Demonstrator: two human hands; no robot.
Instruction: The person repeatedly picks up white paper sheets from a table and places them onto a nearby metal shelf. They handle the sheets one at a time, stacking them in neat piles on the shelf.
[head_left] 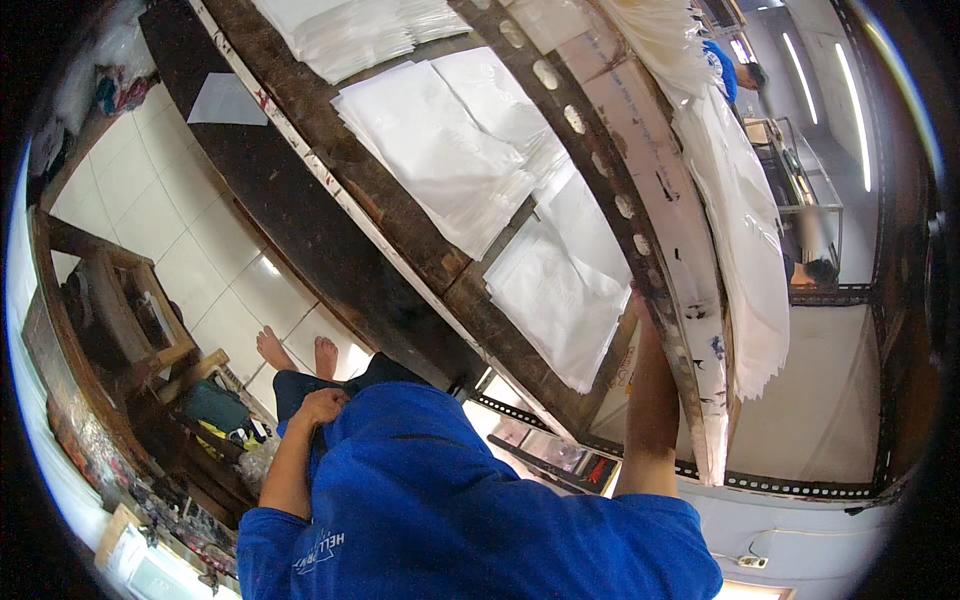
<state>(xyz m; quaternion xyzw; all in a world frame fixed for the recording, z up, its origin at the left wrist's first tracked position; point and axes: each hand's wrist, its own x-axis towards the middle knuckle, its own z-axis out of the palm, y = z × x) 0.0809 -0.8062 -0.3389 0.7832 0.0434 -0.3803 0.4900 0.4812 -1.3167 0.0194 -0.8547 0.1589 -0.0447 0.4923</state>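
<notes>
My left hand (pixel 324 406) rests at my hip against the hem of my blue shirt (pixel 420 450). Its fingers are curled in; whether they grip cloth is hard to make out. My right arm reaches up into a shelf, and my right hand (pixel 640 306) sits between the lower stack of white plastic bags (pixel 560 300) and the slotted metal beam (pixel 640 235). Those fingers are mostly hidden. Beside that stack, on the same dark wooden shelf board (pixel 375 190), lies another stack of white bags (pixel 430 150).
Another white stack (pixel 360 35) lies farther up the shelf. More bags (pixel 740 230) hang over the upper board's edge. A loose white sheet (pixel 228 100) lies on a dark lower board. At left stands a wooden frame (pixel 120 320) on the tiled floor. Other people (pixel 735 72) are at far right.
</notes>
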